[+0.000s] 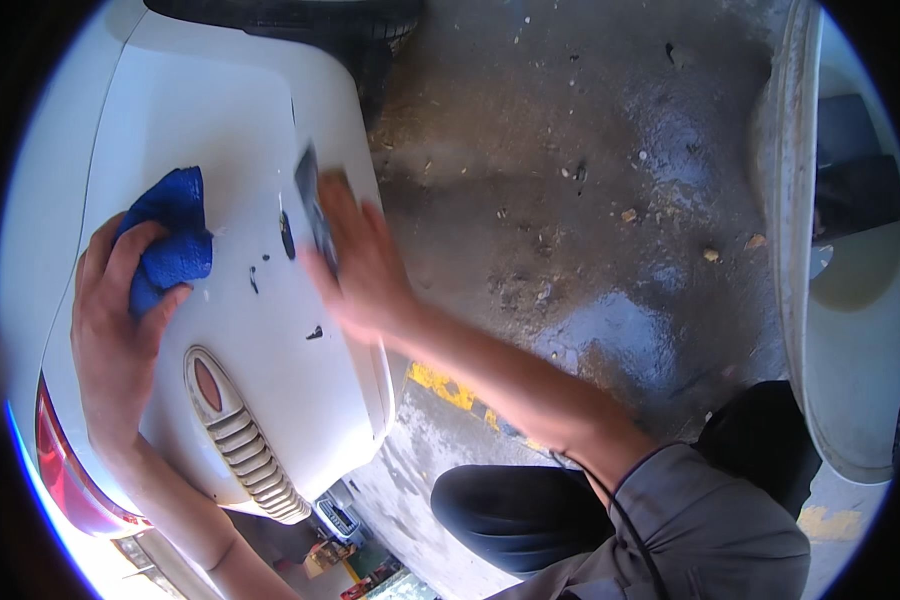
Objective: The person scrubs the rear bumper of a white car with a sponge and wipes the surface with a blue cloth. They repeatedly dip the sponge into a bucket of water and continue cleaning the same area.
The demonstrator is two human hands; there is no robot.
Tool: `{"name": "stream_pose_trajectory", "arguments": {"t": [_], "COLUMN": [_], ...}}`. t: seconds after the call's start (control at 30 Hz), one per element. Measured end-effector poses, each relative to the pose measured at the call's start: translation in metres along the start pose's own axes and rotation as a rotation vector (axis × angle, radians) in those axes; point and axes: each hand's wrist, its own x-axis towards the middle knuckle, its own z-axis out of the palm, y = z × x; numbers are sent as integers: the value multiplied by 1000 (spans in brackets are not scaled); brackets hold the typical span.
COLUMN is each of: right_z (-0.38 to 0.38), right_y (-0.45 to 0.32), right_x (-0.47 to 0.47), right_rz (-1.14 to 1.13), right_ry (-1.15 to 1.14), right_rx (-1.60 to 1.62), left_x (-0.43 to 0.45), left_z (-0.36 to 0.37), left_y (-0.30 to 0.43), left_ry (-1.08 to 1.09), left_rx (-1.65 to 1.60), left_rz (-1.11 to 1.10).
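Observation:
My left hand (116, 322) grips a folded blue cloth (172, 232) against the white rear bumper (247, 135) of a car. My right hand (364, 274), blurred, holds a thin grey sheet or pad (316, 206) flat against the bumper's edge; whether it is sandpaper I cannot tell. Between the two hands lie several dark chipped patches, the longest a black chip (287, 235) beside the grey piece. Smaller dark marks (253, 279) are nearer the cloth, and another dark chip (314, 332) is below. A ribbed trim piece with a reddish reflector (208, 384) sits below the cloth.
A red tail light (71, 465) borders the bumper at lower left, and a black tire (292, 16) is at the top. Wet concrete floor (487, 187) bears puddles and grit. At right stands a pale tub (855, 375) with liquid and dark flat pieces (859, 195).

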Motion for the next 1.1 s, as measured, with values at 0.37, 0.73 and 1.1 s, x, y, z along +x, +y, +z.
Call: {"name": "stream_pose_trajectory", "arguments": {"t": [0.37, 0.73, 1.1], "right_z": [5, 12, 13], "right_y": [-11, -11, 1], "right_x": [-18, -86, -97], "right_rz": [-78, 35, 152], "right_ry": [65, 175, 71], "right_rx": [105, 175, 212], "left_x": [-2, -1, -3], "left_z": [1, -18, -12], "left_y": [-3, 29, 38], "left_ry": [-19, -276, -142], "left_rx": [33, -47, -72], "left_rz": [32, 118, 111]}}
